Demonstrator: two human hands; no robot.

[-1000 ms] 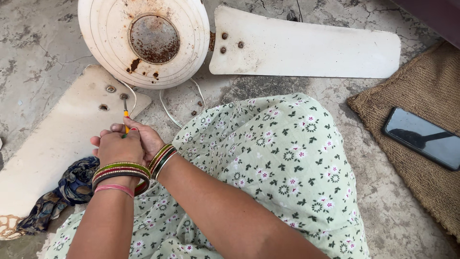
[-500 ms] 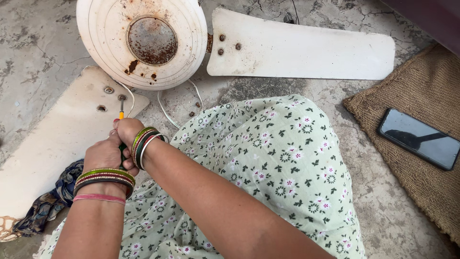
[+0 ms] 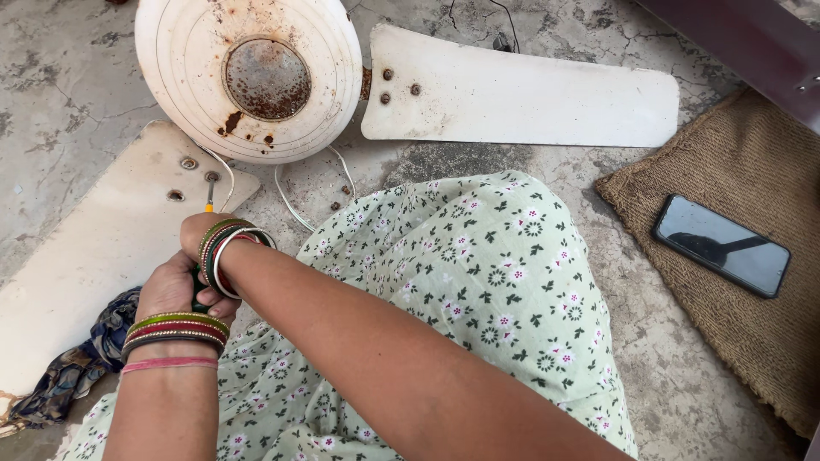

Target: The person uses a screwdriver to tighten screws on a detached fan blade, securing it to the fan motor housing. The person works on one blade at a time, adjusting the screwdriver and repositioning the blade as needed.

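Two fan blades lie flat around the rusty ceiling-fan motor housing: one stretches right, and the lower-left blade is the one we are working on. Both our hands close together on a single screwdriver; our left hand wraps its dark handle from below and our right hand clamps over it, fingers shut tight. Only the orange shank and tip show, standing on one of three screw holes near the blade's root. One black phone rests on one jute mat at the right. One dark rag sits by the blade's edge. We sit on cracked, stained concrete floor. Our floral-print clothing covers the knee. We cannot make out the handle's shape behind the bangles.
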